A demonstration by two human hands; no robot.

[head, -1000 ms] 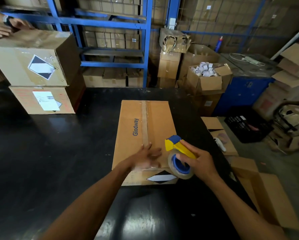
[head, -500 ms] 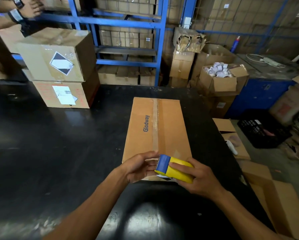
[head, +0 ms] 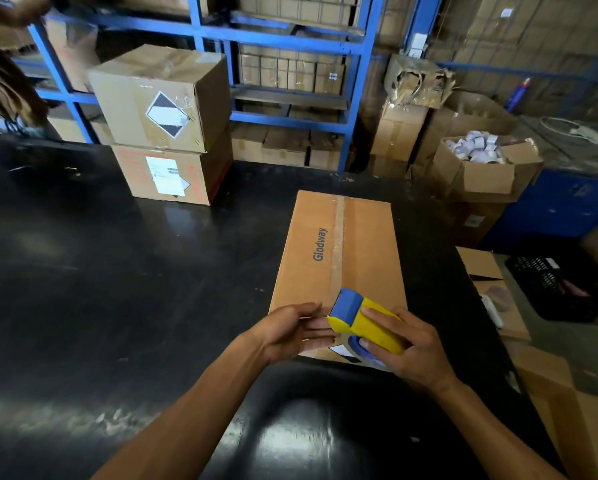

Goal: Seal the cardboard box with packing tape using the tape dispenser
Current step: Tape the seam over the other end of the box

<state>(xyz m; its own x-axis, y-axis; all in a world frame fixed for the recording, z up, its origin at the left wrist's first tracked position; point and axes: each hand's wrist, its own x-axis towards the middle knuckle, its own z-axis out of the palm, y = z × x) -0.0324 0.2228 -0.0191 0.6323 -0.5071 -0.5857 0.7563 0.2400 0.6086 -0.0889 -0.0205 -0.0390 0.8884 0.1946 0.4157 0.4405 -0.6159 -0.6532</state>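
A brown cardboard box [head: 356,244] printed "Glodway" lies flat on the black table [head: 117,271], with a strip of clear tape along its centre seam. My right hand [head: 412,344] grips a yellow and blue tape dispenser [head: 360,320] at the box's near edge, its blue front on the seam. My left hand [head: 294,329] lies with flat fingers on the box's near left corner, touching the dispenser's nose. The box's near face is mostly hidden behind both hands.
Two sealed cardboard boxes [head: 166,123] are stacked at the table's far side. Blue shelving [head: 290,39] with cartons stands behind. On the right an open carton of white rolls [head: 477,161], a black crate [head: 560,285] and flattened cardboard [head: 567,410] sit on the floor. Another person's arm [head: 6,8] shows top left.
My right hand brought the dispenser from off the box's near corner onto the seam at the near edge. My left hand stayed flat on the near corner. The view shifted left.
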